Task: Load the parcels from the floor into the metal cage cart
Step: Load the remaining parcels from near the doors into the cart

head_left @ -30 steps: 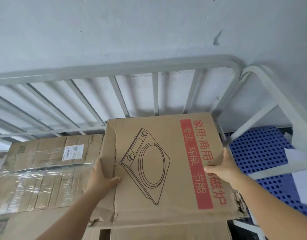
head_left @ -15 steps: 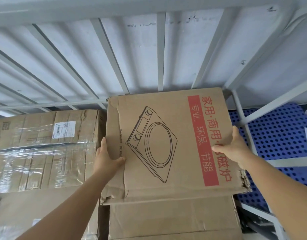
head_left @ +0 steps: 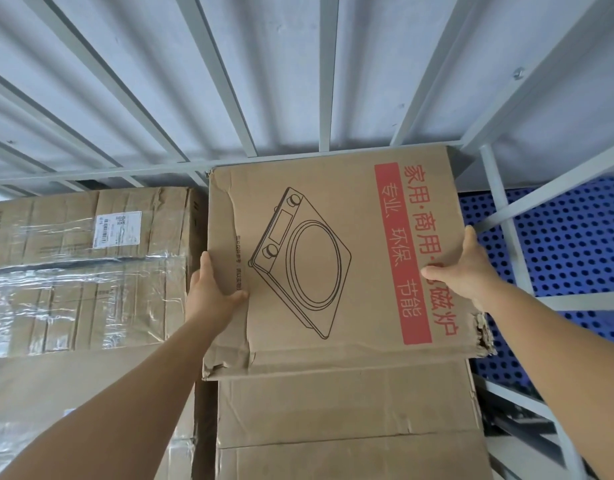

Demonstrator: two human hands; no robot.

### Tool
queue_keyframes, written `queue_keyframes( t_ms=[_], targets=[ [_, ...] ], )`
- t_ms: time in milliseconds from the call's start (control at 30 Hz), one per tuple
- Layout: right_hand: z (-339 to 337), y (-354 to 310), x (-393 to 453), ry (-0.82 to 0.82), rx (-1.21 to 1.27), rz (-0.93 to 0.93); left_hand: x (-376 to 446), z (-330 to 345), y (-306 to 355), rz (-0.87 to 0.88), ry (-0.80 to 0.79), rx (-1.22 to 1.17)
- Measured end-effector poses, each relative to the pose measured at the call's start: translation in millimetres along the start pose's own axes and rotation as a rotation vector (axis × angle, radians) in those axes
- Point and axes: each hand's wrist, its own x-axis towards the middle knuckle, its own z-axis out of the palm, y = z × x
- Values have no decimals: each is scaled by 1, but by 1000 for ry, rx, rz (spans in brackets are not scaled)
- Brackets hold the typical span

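Observation:
A brown cardboard parcel (head_left: pixel 336 258) with a cooker drawing and a red stripe of lettering lies flat on top of a stack inside the metal cage cart (head_left: pixel 324 98). Its far edge sits close to the cart's grey back bars. My left hand (head_left: pixel 208 289) grips the parcel's left edge, thumb on top. My right hand (head_left: pixel 468 268) holds the right edge, thumb across the red stripe. The parcel's near corners are torn and crumpled.
Under it sits a plain cardboard box (head_left: pixel 347 410). To the left stand film-wrapped boxes (head_left: pixel 87 271), one with a white label (head_left: pixel 116 229). A blue perforated panel (head_left: pixel 568 244) shows through the cart's right-side bars (head_left: pixel 506 237). A grey wall stands behind.
The parcel has come down and forward onto the stack, deeper toward the back bars. Both hands keep their hold on its sides. The view has tilted lower, closer to the cage.

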Motion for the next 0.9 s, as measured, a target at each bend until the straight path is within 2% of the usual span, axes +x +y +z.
queue_keyframes(
  t_ms=[200, 367, 533, 900],
  targets=[
    [0, -6, -16, 13, -161, 1, -14, -15, 12, 16, -35, 126],
    [5, -13, -63, 77, -457, -150, -56, -36, 20, 85, -66, 221],
    [5, -33, -132, 44, -581, -313, -113, -72, 18, 171, -100, 346],
    [16, -100, -322, 16, -755, -643, -248, -183, -26, 334, 91, 430]
  ],
)
